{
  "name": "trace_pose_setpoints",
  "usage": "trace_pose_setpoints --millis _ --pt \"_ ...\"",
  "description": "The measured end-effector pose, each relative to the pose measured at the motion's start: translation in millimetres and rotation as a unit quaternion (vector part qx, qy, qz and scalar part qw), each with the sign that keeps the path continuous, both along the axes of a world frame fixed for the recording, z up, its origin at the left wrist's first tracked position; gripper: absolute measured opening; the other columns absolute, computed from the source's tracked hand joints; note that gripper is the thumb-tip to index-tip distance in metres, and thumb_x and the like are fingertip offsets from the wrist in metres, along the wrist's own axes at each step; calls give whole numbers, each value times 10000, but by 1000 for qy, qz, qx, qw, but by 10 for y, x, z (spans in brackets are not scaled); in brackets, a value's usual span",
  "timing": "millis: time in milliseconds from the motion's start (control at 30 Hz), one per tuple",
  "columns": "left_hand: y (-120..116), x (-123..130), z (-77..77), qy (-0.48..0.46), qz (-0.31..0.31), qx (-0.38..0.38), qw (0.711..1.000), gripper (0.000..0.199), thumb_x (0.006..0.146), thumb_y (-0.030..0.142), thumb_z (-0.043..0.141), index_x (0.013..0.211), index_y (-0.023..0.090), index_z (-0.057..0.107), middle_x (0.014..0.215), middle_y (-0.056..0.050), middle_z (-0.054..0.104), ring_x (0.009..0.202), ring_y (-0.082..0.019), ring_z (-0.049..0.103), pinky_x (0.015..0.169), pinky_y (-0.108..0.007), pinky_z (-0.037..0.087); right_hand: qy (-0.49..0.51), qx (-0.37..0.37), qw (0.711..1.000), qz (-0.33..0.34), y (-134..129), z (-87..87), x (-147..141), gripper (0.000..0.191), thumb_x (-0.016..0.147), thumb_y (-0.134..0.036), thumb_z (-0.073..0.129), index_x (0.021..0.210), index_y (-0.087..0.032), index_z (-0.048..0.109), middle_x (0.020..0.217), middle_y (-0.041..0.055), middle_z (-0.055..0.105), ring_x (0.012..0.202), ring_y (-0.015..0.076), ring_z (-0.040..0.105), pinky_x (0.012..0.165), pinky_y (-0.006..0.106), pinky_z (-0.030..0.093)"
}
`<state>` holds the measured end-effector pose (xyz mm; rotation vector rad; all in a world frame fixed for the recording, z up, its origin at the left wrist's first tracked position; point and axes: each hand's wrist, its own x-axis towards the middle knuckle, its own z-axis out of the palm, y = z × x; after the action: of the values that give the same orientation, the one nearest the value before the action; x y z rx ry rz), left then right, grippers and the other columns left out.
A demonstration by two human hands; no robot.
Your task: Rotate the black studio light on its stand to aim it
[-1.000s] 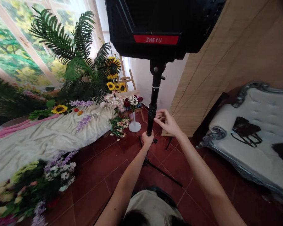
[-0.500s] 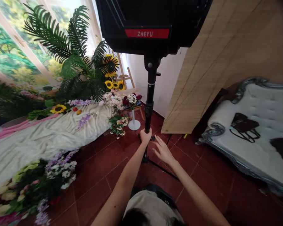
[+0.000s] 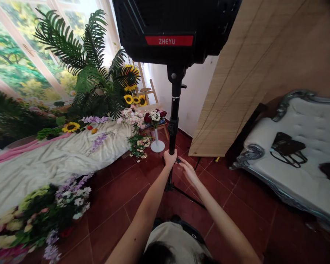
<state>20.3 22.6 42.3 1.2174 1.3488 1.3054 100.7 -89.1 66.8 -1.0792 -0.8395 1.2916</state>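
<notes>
The left hand (image 3: pixel 170 158) is clamped around the lower pole of a black light stand (image 3: pixel 174 117), fingers wrapped tight. The right hand (image 3: pixel 187 171) sits just beside it, its fingers (image 3: pixel 182 163) slightly apart and curled toward a small knob (image 3: pixel 178 160); I can't tell whether they touch it. The stand rises at centre frame from a tripod leg (image 3: pixel 188 196) on red tile floor (image 3: pixel 110 205), carrying a ZHEYU panel light (image 3: pixel 169 40) at top centre. Flowers (image 3: pixel 35 209) heap at lower left, a tufted white sofa (image 3: pixel 264 135) sits right, and a reed screen (image 3: pixel 236 91) leans behind the stand. A palm (image 3: pixel 93 73) fills the upper left.
</notes>
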Motion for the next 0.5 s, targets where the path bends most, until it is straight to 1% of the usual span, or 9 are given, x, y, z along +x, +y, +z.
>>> trace_pose_setpoints --millis 67,133,200,233,267,300,367,433,500 --pt "2 8 9 18 10 19 1000 281 642 408 632 551 153 559 510 -1 507 524 -119 523 508 -204 409 7 -31 999 21 15 54 50 428 744 -376 580 1145 -228 570 1065 50 656 1028 186 602 863 306 474" --pt "-4 10 22 30 12 27 999 265 649 395 629 568 150 571 511 -3 513 525 -121 527 514 -208 417 -45 -36 998 38 25 95 102 421 757 -387 559 1140 -213 569 968 54 674 977 185 618 819 305 482" --pt "-20 7 39 34 6 23 999 265 654 396 627 579 147 576 514 -6 517 517 -120 525 508 -210 417 -163 -3 986 35 25 116 141 421 762 -369 555 1146 -198 552 890 45 668 900 177 624 807 317 478" --pt "-31 4 48 34 4 22 999 269 655 402 626 586 146 577 521 -8 521 512 -119 522 501 -211 414 -242 23 970 24 20 118 155 416 756 -342 563 1145 -196 543 883 39 657 878 175 615 815 327 472" --pt "-43 1 57 32 2 24 999 273 656 408 625 596 146 579 531 -10 529 508 -118 520 494 -211 411 -325 50 944 7 11 118 164 405 752 -310 567 1141 -200 538 897 37 644 879 178 602 830 339 462" --pt "-55 -2 65 27 0 27 999 276 657 414 625 608 146 580 542 -12 537 506 -117 517 488 -211 409 -404 71 912 -13 2 116 170 390 754 -281 565 1136 -209 536 926 40 631 901 186 587 846 351 451" --pt "-79 -6 82 13 -4 32 999 283 659 425 623 623 148 579 558 -16 549 505 -114 513 480 -210 405 -535 97 838 -53 -15 110 173 355 776 -243 539 1131 -228 536 1006 58 601 975 209 548 870 365 428" --pt "-96 -7 95 5 -5 32 999 291 659 432 622 615 150 569 553 -15 547 501 -112 508 474 -208 400 -619 106 774 -79 -18 105 166 325 804 -223 509 1127 -229 538 1048 77 579 1009 227 519 869 362 412" --pt "-102 -5 107 4 -3 28 1000 297 655 436 623 597 152 559 540 -13 539 500 -112 506 472 -208 396 -672 106 728 -88 1 103 152 297 815 -205 492 1108 -212 545 1052 91 572 997 234 509 847 352 403"
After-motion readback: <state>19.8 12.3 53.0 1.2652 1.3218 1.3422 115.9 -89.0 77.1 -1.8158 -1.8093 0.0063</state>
